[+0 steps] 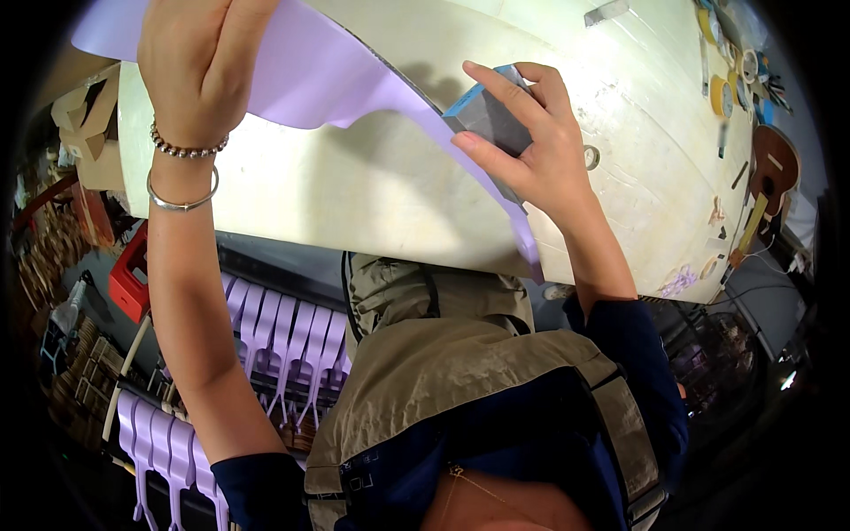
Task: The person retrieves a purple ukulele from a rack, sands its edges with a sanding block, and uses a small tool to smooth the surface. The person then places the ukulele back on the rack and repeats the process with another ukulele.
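A glossy lilac guitar-shaped piece [301,75], with a waisted wide part and a long narrow end, slants over the pale table toward my body. At its wide part my left hand [199,71] grips it, the fingertips cut off by the upper edge of the view. My right hand [536,124] is closed around a grey sanding block [490,126] with a blue top face, thumb on the near side and fingers over the far side. That block rests against the dark edge of the lilac piece. The narrow end tapers off by the table's front edge.
The pale table [372,195] bears a small tape roll [591,157] and a metal plate [606,12]. Tape rolls [722,96] line its right side, near a brown guitar [773,173]. Lilac neck-shaped parts [292,332] hang at lower left, below a red crate [130,274].
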Action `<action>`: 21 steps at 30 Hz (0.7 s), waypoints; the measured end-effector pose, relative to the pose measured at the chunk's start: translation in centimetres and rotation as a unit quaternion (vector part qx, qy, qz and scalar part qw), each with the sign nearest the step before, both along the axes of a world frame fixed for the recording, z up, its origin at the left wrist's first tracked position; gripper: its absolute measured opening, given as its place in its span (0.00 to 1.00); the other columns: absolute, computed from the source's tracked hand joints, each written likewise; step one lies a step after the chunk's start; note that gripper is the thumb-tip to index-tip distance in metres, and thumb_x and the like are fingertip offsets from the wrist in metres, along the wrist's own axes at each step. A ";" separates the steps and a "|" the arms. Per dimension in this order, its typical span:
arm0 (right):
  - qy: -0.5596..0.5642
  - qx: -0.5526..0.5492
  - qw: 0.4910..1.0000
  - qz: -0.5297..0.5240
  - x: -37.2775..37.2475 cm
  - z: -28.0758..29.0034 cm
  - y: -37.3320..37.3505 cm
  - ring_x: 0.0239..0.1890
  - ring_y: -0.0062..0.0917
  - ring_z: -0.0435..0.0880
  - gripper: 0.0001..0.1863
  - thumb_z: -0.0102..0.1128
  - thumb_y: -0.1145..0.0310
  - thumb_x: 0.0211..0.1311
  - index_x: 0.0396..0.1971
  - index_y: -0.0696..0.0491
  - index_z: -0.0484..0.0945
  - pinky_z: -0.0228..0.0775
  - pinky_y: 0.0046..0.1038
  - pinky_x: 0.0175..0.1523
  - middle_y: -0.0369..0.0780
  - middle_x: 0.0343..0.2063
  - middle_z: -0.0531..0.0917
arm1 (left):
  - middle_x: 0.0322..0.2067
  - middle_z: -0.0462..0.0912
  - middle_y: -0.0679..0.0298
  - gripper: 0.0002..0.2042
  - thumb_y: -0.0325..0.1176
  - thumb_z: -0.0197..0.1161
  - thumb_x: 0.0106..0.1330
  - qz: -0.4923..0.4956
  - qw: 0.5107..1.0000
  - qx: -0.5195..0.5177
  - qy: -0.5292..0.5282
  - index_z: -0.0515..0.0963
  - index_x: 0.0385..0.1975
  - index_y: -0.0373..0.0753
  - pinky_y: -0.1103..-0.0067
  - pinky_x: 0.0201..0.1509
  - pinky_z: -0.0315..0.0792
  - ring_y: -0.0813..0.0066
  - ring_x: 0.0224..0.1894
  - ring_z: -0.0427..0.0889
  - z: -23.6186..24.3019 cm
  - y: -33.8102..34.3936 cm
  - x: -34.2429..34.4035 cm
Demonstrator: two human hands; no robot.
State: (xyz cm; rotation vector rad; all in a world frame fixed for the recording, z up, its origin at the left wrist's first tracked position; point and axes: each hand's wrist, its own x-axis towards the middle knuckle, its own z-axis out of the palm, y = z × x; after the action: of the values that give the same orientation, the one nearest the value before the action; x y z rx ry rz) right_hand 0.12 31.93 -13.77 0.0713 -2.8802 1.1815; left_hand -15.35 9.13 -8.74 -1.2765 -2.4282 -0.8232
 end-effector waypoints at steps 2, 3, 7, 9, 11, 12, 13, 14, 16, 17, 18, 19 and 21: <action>0.023 0.016 1.000 -0.007 -0.3 -0.8 -0.1 0.29 0.29 0.76 0.27 0.70 0.54 0.42 0.46 0.45 0.78 0.72 0.28 0.32 0.43 0.38 0.70 | 0.23 0.79 0.59 0.18 0.35 0.40 0.66 0.003 0.998 0.060 0.026 0.76 0.21 0.34 0.73 0.42 0.64 0.65 0.30 0.76 -0.5 1.3 0.5; 0.036 0.022 0.999 -0.007 -0.5 -1.0 -0.1 0.27 0.31 0.78 0.27 0.70 0.51 0.42 0.45 0.44 0.79 0.73 0.29 0.31 0.44 0.37 0.71 | 0.22 0.78 0.58 0.18 0.34 0.41 0.66 0.006 0.996 0.079 0.035 0.76 0.20 0.33 0.74 0.38 0.67 0.64 0.28 0.75 -0.5 1.5 0.8; 0.054 0.047 0.997 -0.005 -2.7 -0.5 -1.7 0.27 0.32 0.78 0.26 0.69 0.50 0.42 0.44 0.44 0.79 0.74 0.29 0.31 0.45 0.37 0.71 | 0.22 0.78 0.59 0.17 0.33 0.43 0.65 0.016 0.994 0.110 0.020 0.76 0.20 0.34 0.73 0.40 0.66 0.63 0.28 0.75 -1.3 0.9 0.3; 0.060 0.055 0.997 -0.005 -3.1 -0.3 -2.0 0.27 0.32 0.78 0.26 0.69 0.50 0.42 0.43 0.44 0.79 0.74 0.28 0.31 0.45 0.37 0.71 | 0.22 0.78 0.60 0.17 0.34 0.44 0.65 0.022 0.992 0.128 0.007 0.77 0.19 0.34 0.71 0.43 0.66 0.64 0.27 0.76 -1.6 0.7 0.2; 0.069 0.053 0.996 -0.007 -3.1 -0.8 -1.8 0.26 0.32 0.78 0.26 0.69 0.49 0.42 0.43 0.45 0.79 0.73 0.28 0.30 0.45 0.37 0.71 | 0.21 0.79 0.61 0.17 0.35 0.45 0.64 0.001 0.991 0.132 -0.020 0.77 0.19 0.35 0.70 0.46 0.65 0.65 0.27 0.76 -2.5 0.4 -0.5; 0.075 0.054 0.996 -0.007 -3.2 -0.9 -1.9 0.26 0.32 0.78 0.26 0.69 0.49 0.42 0.43 0.45 0.79 0.73 0.28 0.30 0.45 0.37 0.71 | 0.21 0.79 0.61 0.17 0.35 0.45 0.64 -0.020 0.990 0.136 -0.039 0.77 0.19 0.35 0.69 0.48 0.64 0.65 0.27 0.76 -3.5 -0.3 -1.6; 0.066 0.056 0.996 -0.007 -3.8 -0.4 -2.3 0.28 0.31 0.78 0.26 0.69 0.50 0.42 0.44 0.44 0.79 0.73 0.28 0.32 0.43 0.37 0.71 | 0.21 0.79 0.62 0.17 0.35 0.46 0.64 -0.064 0.986 0.139 -0.067 0.78 0.19 0.36 0.68 0.49 0.63 0.65 0.27 0.76 -7.8 -3.0 -5.3; 0.050 0.061 0.997 -0.012 -4.7 0.1 -2.8 0.31 0.29 0.77 0.26 0.70 0.52 0.42 0.45 0.43 0.79 0.73 0.28 0.34 0.42 0.38 0.70 | 0.21 0.79 0.62 0.17 0.35 0.46 0.64 -0.063 0.989 0.110 -0.073 0.78 0.19 0.36 0.68 0.50 0.63 0.65 0.27 0.76 -8.1 -3.2 -5.3; 0.051 0.060 0.997 -0.002 -5.1 0.4 -3.2 0.31 0.29 0.78 0.26 0.69 0.51 0.42 0.45 0.43 0.79 0.73 0.28 0.34 0.42 0.38 0.70 | 0.21 0.79 0.62 0.17 0.36 0.46 0.64 0.003 0.999 0.007 -0.044 0.78 0.19 0.36 0.68 0.52 0.62 0.65 0.27 0.77 -2.4 -2.0 -1.7; 0.070 0.063 0.996 0.004 -4.9 0.0 -3.1 0.28 0.31 0.78 0.27 0.69 0.49 0.42 0.44 0.44 0.79 0.73 0.29 0.32 0.43 0.37 0.70 | 0.21 0.79 0.62 0.17 0.36 0.46 0.64 0.032 0.999 -0.025 -0.018 0.78 0.19 0.37 0.68 0.52 0.62 0.65 0.27 0.77 -1.0 -1.7 -0.9; 0.086 0.065 0.994 0.004 -4.8 -0.4 -3.0 0.26 0.32 0.79 0.28 0.68 0.47 0.41 0.42 0.46 0.79 0.74 0.29 0.29 0.44 0.37 0.71 | 0.21 0.79 0.62 0.17 0.36 0.46 0.64 0.055 0.997 -0.059 0.006 0.78 0.19 0.37 0.68 0.52 0.62 0.65 0.27 0.77 0.1 -1.1 -0.3; 0.085 0.064 0.994 -0.001 -4.9 -0.5 -2.9 0.26 0.32 0.79 0.28 0.68 0.46 0.41 0.42 0.46 0.79 0.74 0.29 0.29 0.44 0.37 0.71 | 0.21 0.79 0.63 0.16 0.36 0.47 0.64 0.051 0.997 -0.059 0.022 0.78 0.19 0.37 0.67 0.53 0.62 0.65 0.27 0.77 -0.5 -1.0 -0.6; 0.079 0.062 0.995 -0.005 -5.0 -0.6 -2.8 0.25 0.32 0.79 0.28 0.68 0.46 0.41 0.42 0.46 0.79 0.74 0.29 0.29 0.44 0.37 0.71 | 0.21 0.79 0.63 0.16 0.36 0.47 0.64 0.039 0.999 -0.016 0.034 0.78 0.19 0.37 0.66 0.54 0.62 0.65 0.27 0.77 -0.7 -0.6 -0.5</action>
State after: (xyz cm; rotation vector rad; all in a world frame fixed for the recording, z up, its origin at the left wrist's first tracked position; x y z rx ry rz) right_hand -4.89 29.18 -14.39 0.1462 -2.8075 0.9471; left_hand -15.83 8.58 -9.45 -1.1915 -2.4306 -0.7109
